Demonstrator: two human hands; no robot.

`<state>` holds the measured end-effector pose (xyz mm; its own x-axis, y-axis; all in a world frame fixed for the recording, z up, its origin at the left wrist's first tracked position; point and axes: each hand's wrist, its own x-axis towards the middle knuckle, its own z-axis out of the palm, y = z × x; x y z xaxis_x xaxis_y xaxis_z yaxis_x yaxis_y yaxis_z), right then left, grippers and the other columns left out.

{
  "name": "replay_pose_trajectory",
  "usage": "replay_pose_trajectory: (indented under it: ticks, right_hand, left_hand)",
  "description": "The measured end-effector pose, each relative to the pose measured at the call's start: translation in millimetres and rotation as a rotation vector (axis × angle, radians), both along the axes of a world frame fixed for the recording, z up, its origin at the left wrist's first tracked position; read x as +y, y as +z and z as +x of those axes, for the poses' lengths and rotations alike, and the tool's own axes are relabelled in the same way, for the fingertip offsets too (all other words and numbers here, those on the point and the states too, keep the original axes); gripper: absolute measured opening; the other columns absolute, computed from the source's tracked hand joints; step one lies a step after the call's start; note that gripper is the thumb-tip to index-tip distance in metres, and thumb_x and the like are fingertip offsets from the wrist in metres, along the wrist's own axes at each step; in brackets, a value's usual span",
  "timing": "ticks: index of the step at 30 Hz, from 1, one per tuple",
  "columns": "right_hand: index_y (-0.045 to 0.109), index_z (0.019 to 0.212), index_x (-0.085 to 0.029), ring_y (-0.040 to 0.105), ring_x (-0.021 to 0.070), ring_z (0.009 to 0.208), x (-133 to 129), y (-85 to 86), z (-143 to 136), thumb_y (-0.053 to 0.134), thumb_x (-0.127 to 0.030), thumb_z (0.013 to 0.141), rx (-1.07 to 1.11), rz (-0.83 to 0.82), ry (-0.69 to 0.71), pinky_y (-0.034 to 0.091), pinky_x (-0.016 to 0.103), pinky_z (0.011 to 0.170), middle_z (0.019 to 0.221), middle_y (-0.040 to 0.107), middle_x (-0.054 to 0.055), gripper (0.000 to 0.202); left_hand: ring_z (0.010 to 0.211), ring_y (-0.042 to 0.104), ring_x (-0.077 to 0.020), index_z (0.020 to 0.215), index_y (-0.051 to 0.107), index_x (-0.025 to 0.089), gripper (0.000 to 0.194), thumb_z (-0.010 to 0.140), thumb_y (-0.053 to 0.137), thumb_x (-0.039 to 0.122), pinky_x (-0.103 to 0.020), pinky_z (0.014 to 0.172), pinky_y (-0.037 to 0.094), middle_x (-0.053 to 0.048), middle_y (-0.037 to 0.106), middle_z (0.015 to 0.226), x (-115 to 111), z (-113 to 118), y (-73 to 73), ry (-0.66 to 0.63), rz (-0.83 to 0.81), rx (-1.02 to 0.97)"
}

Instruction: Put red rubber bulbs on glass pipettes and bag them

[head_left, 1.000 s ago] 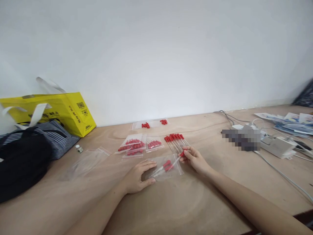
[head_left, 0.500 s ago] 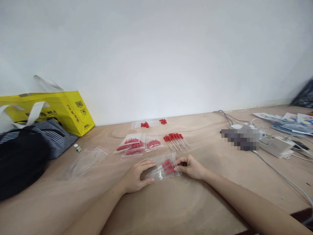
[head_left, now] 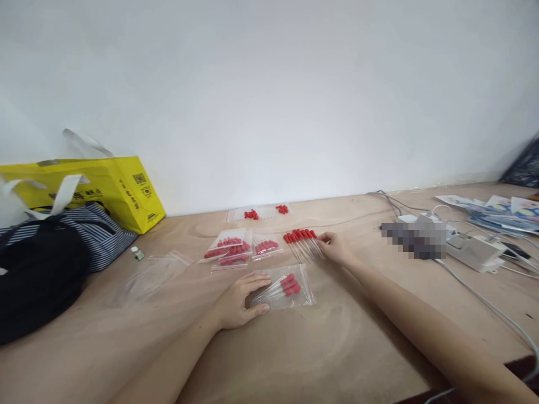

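A clear zip bag (head_left: 273,297) lies flat in front of me, with several thin pale rods with red ends (head_left: 290,284) inside. My left hand (head_left: 238,300) holds its left end against the table, thumb and fingers on either side of the plastic. Behind the bag, more red-ended rods (head_left: 300,238) lie fanned in a row, red ends pointing away from me. At the right end of this row, my right hand (head_left: 332,248) has its fingers closed at a rod; the fingertips are partly hidden. Left of the row lie filled zip bags (head_left: 229,249), some overlapping.
Unfilled clear bags (head_left: 155,275) lie to the left, near a small bottle-like item (head_left: 137,253). A yellow bag (head_left: 138,196) and a black bag (head_left: 42,280) stand far left. Another bag with red pieces (head_left: 266,212) lies by the wall. Power strips (head_left: 475,249) and cables are at right.
My right hand has left the zip bag's right edge and moved back to the right end of the row of rods. My left hand has stayed on the bag.
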<state>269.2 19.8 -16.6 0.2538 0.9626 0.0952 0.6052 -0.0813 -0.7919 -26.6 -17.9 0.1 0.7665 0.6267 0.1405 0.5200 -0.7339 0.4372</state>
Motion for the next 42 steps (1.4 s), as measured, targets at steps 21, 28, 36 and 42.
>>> replay_pose_trajectory:
  ticks: [21, 28, 36, 42]
  right_hand:
    - [0.032, 0.118, -0.015, 0.053, 0.0115, 0.055, 6.9, 13.5, 13.2, 0.044, -0.023, 0.078, 0.135, -0.015, 0.001, 0.042, 0.024, 0.054, 0.065, 0.053, -0.002, 0.042]
    - [0.025, 0.107, -0.02, 0.047, 0.0089, 0.046, -48.0, -13.7, -26.5, 0.05, -0.041, 0.071, 0.581, 0.209, 0.158, 0.04, 0.024, 0.047, 0.061, 0.044, -0.008, 0.048]
    - [0.025, 0.102, -0.023, 0.046, 0.0076, 0.045, -57.7, -20.3, -38.8, 0.052, -0.046, 0.071, 0.695, 0.215, 0.199, 0.038, 0.023, 0.046, 0.064, 0.043, -0.008, 0.047]
    - [0.027, 0.1, -0.023, 0.045, 0.0083, 0.045, -63.1, -16.2, -38.9, 0.052, -0.046, 0.071, 0.629, 0.184, 0.189, 0.038, 0.024, 0.045, 0.06, 0.041, -0.008, 0.045]
  left_hand:
    - [0.115, 0.042, -0.0227, 0.116, 0.049, 0.022, 0.046, 0.074, 0.054, 0.042, -0.042, 0.099, 0.031, -0.005, 0.052, 0.12, -0.1, -0.6, -2.1, 0.003, -0.025, -0.044]
    - [0.117, 0.04, -0.0223, 0.116, 0.049, 0.022, 0.047, 0.074, 0.053, 0.043, -0.042, 0.099, 0.032, -0.005, 0.051, 0.122, 0.9, -2.3, -4.6, 0.005, -0.018, -0.035]
    - [0.117, 0.04, -0.0226, 0.116, 0.049, 0.022, 0.046, 0.075, 0.053, 0.042, -0.043, 0.1, 0.03, -0.005, 0.051, 0.122, 1.4, -1.4, -2.7, 0.006, -0.03, -0.028]
    - [0.117, 0.04, -0.0228, 0.116, 0.049, 0.024, 0.046, 0.074, 0.054, 0.042, -0.042, 0.099, 0.032, -0.004, 0.051, 0.122, 3.8, -3.4, -7.1, -0.006, -0.036, -0.062]
